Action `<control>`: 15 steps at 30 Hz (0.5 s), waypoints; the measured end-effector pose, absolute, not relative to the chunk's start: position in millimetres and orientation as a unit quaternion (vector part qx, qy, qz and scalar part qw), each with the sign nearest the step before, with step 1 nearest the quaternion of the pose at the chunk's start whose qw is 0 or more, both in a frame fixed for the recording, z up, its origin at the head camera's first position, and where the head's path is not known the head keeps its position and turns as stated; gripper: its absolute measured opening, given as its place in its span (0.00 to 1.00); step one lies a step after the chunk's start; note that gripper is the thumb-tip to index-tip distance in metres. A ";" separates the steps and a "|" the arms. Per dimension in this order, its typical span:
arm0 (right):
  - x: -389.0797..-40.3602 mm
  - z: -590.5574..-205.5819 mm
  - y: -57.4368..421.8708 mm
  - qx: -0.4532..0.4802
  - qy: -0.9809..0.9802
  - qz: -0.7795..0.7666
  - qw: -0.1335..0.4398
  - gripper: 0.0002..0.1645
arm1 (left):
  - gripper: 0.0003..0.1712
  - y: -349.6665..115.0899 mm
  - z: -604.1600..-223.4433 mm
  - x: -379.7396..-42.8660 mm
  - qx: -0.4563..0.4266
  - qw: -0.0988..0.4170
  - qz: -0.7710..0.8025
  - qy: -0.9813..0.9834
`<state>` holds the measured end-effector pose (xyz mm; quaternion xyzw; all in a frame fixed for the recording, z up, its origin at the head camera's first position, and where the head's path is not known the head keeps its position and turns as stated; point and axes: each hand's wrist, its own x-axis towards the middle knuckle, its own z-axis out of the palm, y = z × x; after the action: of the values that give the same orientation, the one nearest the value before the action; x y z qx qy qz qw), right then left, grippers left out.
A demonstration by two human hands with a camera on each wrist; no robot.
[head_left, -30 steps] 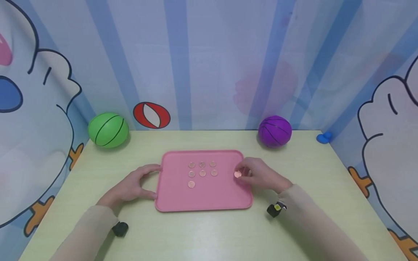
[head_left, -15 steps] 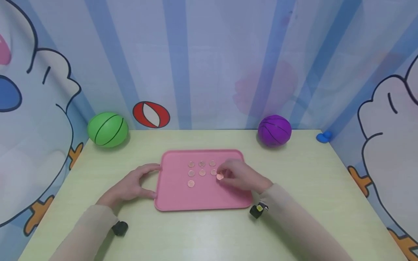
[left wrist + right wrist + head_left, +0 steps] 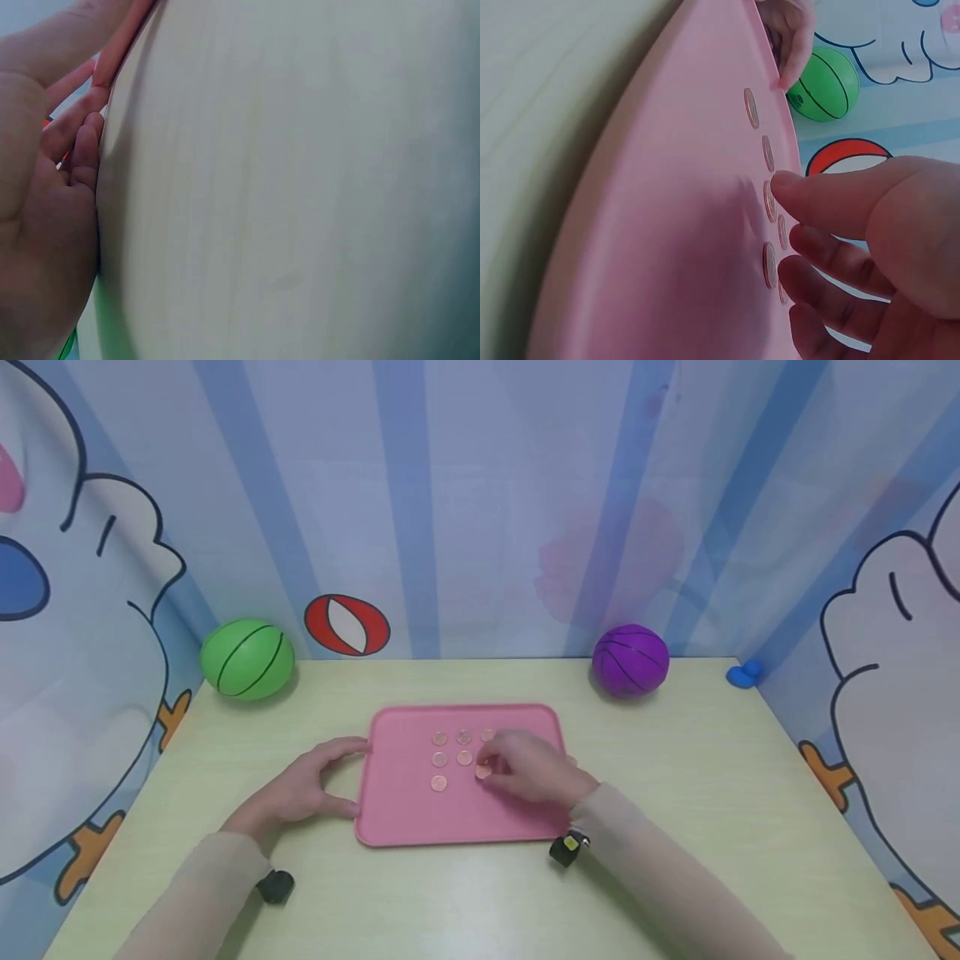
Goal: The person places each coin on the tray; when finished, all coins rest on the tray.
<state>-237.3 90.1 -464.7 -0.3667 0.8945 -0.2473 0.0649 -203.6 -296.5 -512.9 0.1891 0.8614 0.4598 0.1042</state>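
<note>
A pink tray point(image 3: 397, 814) lies in the middle of the table, with several copper coins point(image 3: 439, 759) laid in rows on it. In the right wrist view the coins point(image 3: 751, 107) show edge-on along the tray point(image 3: 667, 225). My right hand point(image 3: 489, 770) hovers low over the tray's middle and pinches one coin point(image 3: 483, 772) between thumb and fingers, just right of the rows. It hides part of the rows. My left hand point(image 3: 341, 777) grips the tray's left edge, fingers at the far corner and thumb near the front. The left wrist view shows only my palm point(image 3: 45, 225) and the tabletop.
A green ball point(image 3: 247, 658) sits at the table's back left and a purple ball point(image 3: 631, 660) at the back right. A small blue object point(image 3: 744, 675) lies at the far right edge. Cartoon-printed curtains close in the back and sides.
My right hand has carried the pinched coin leftward from the tray's right edge to just beside the coin rows. The left hand and tray have not moved.
</note>
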 end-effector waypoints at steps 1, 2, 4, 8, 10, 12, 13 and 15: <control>-236.6 -465.1 88.5 -0.366 0.896 -0.244 0.064 0.13 | 0.57 -296.5 -512.9 -203.5 0.188 0.105 0.460 0.862; -235.9 -465.8 87.1 -0.366 0.897 -0.241 0.063 0.13 | 0.56 -296.5 -512.9 -203.4 0.187 0.106 0.459 0.862; -234.4 -466.4 84.2 -0.364 0.899 -0.236 0.063 0.12 | 0.56 -296.5 -513.0 -203.2 0.185 0.107 0.457 0.863; -232.3 -467.9 78.1 -0.362 0.902 -0.225 0.073 0.10 | 0.56 -296.7 -513.3 -203.2 0.183 0.108 0.455 0.865; -232.0 -468.5 75.2 -0.361 0.904 -0.217 0.079 0.09 | 0.56 -296.7 -513.2 -203.3 0.183 0.107 0.456 0.864; -231.8 -468.8 72.8 -0.358 0.905 -0.213 0.084 0.09 | 0.56 -296.7 -513.1 -203.3 0.185 0.107 0.456 0.864; -232.0 -469.4 71.9 -0.358 0.905 -0.212 0.085 0.08 | 0.56 -296.7 -513.0 -203.3 0.186 0.106 0.455 0.864; -232.0 -469.8 70.3 -0.359 0.906 -0.208 0.085 0.08 | 0.56 -296.8 -512.9 -203.5 0.187 0.105 0.454 0.865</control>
<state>-232.0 70.3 -469.8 -0.3588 0.9061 -0.2076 0.0850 -203.5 -296.8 -512.9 0.1874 0.8647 0.4540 0.1054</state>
